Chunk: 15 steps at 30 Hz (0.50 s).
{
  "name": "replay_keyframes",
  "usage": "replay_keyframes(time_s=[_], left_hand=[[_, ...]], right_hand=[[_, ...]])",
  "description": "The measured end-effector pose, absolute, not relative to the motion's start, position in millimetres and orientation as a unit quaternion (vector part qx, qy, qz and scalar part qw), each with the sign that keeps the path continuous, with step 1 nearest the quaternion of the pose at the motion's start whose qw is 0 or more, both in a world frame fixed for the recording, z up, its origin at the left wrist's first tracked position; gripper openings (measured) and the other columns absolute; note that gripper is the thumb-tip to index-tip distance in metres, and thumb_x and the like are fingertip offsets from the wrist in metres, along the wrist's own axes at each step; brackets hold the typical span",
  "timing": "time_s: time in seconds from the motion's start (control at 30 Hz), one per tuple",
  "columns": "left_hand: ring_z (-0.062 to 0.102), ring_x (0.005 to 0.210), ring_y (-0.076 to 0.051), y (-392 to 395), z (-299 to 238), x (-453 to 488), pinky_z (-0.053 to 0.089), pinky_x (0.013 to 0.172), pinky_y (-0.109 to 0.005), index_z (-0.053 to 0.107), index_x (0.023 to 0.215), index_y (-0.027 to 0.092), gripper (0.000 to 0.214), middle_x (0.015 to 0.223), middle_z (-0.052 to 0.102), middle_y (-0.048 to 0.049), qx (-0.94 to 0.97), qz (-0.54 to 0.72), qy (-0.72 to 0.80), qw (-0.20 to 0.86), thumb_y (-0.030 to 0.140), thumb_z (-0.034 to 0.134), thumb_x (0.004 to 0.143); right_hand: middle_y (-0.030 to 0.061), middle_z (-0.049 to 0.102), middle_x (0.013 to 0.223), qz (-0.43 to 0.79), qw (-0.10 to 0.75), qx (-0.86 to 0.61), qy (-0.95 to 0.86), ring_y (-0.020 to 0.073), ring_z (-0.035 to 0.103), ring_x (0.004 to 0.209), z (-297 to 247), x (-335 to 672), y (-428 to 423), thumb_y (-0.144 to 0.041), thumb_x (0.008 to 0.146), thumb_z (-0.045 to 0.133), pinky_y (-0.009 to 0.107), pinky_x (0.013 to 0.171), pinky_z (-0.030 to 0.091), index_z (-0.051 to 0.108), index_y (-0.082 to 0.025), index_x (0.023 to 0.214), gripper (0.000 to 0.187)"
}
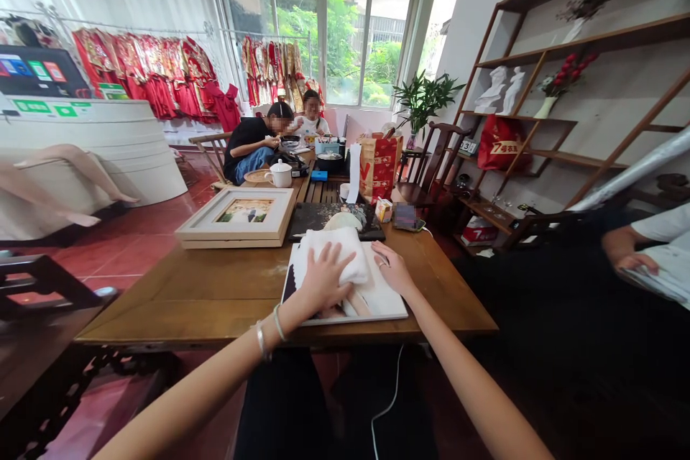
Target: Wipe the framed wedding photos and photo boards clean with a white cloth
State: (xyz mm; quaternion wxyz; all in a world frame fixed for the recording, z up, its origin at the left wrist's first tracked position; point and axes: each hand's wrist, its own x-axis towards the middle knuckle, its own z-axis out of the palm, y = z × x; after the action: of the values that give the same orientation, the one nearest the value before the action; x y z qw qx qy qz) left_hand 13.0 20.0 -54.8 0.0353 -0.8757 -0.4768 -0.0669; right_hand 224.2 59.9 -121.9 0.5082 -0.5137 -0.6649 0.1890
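Left hand (328,278): fingers spread, laid flat over a folded white cloth (349,253), not clenched. Right hand (392,269): fingers loosely extended, resting on the right margin of the printed panel (382,304), no grip evident. The panel lies flat on the tabletop (237,302), near its front edge, the cloth on its upper middle; a black tray (302,221) sits just beyond and a framed picture (242,210) to the left.

Assessment: the step in hand is judged to be wiping. Good practice calls for even, light pressure through the palm, overlapping straight strokes, and the cloth kept folded so that fingernails and the bracelets (261,340) stay off the print. The right hand should steady the margin only; fingertips on the surface risk smudges. Corners deserve equal attention.
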Motion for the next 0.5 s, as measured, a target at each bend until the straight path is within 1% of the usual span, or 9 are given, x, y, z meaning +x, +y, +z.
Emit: replay_keyframes(time_s=[0.17, 0.27, 0.37, 0.5], left_hand=[[0.013, 0.14, -0.036, -43, -62, 3, 0.012, 0.107, -0.064, 0.025, 0.145, 0.033, 0.073, 0.153, 0.022, -0.0106, -0.894, -0.074, -0.442, 0.011, 0.046, 0.055, 0.08], [0.01, 0.141, -0.037, -65, -66, 4, 0.011, 0.106, -0.065, 0.022, 0.146, 0.035, 0.076, 0.154, 0.02, -0.01, -0.905, -0.079, -0.418, 0.004, 0.05, 0.054, 0.079], [0.013, 0.14, -0.037, -63, -65, 10, 0.013, 0.106, -0.065, 0.024, 0.145, 0.035, 0.075, 0.153, 0.022, -0.0107, -0.905, -0.08, -0.417, 0.0, 0.051, 0.055, 0.079], [0.02, 0.138, -0.038, -33, -59, 23, 0.019, 0.103, -0.066, 0.032, 0.143, 0.033, 0.07, 0.151, 0.028, -0.0127, -0.897, -0.076, -0.436, 0.013, 0.049, 0.056, 0.079]], right_hand=[[0.0102, 0.064, 0.122, 0.189, 0.511, -0.513, -0.663, 0.0243, 0.054, 0.122, -123, 223, 60, -0.015, 0.078, 0.051, 0.046, 0.108, 0.037, 0.07, -0.018, 0.105, 0.033], [0.0098, 0.064, 0.122, 0.192, 0.514, -0.51, -0.663, 0.024, 0.053, 0.123, -124, 223, 60, -0.015, 0.078, 0.051, 0.046, 0.109, 0.036, 0.07, -0.019, 0.105, 0.033], [0.0106, 0.063, 0.123, 0.194, 0.515, -0.508, -0.662, 0.0244, 0.052, 0.123, -124, 223, 59, -0.016, 0.078, 0.051, 0.046, 0.109, 0.035, 0.07, -0.018, 0.106, 0.033], [0.0109, 0.063, 0.123, 0.195, 0.513, -0.503, -0.668, 0.0246, 0.053, 0.123, -123, 224, 59, -0.019, 0.079, 0.051, 0.046, 0.108, 0.036, 0.069, -0.018, 0.106, 0.033]])
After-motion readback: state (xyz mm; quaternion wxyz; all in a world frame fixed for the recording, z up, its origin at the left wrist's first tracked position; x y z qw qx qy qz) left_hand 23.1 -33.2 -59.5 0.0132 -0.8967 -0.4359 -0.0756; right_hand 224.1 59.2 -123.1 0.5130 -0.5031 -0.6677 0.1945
